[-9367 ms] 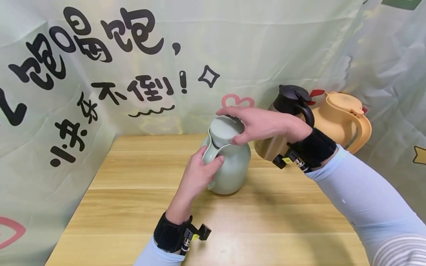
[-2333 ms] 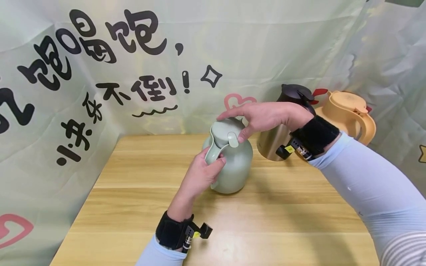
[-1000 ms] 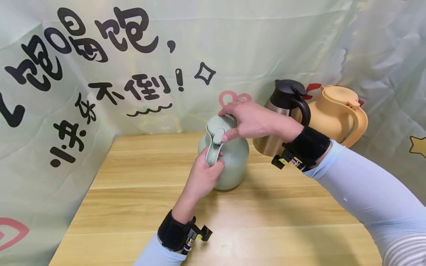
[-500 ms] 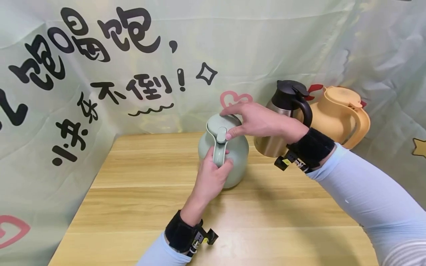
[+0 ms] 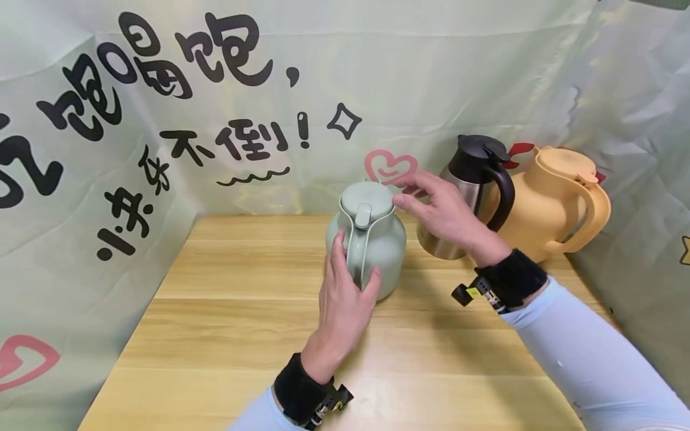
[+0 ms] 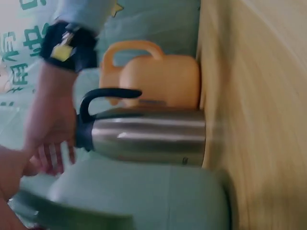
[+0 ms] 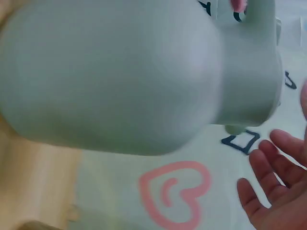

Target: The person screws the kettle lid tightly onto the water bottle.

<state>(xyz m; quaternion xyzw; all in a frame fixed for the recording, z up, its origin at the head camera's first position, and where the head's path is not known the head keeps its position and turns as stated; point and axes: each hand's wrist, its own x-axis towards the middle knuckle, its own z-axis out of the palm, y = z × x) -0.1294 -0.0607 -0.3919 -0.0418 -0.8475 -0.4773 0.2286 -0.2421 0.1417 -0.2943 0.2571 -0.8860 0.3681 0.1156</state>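
A pale green thermos jug (image 5: 385, 245) stands upright on the table, its round lid (image 5: 368, 200) seated on top. The lid's thumb lever (image 5: 363, 214) lines up with the jug's handle (image 5: 357, 248). Around that handle my left hand (image 5: 345, 299) lies loosely, fingers extended on one side and thumb spread on the other. Whether it touches the handle I cannot tell. My right hand (image 5: 444, 209) hovers just right of the lid with relaxed fingers; the right wrist view shows these fingers (image 7: 268, 177) apart from the jug.
Close behind on the right stands a steel thermos (image 6: 148, 136) with a black top (image 5: 477, 158). A yellow-orange jug (image 5: 550, 203) is beside it, near the side curtain. A printed curtain (image 5: 458, 78) hangs along the table's (image 5: 215, 335) back edge.
The lid has turned clockwise until its lever lies over the handle. My right hand has come off the lid to the right. My left hand has loosened its grip on the handle.
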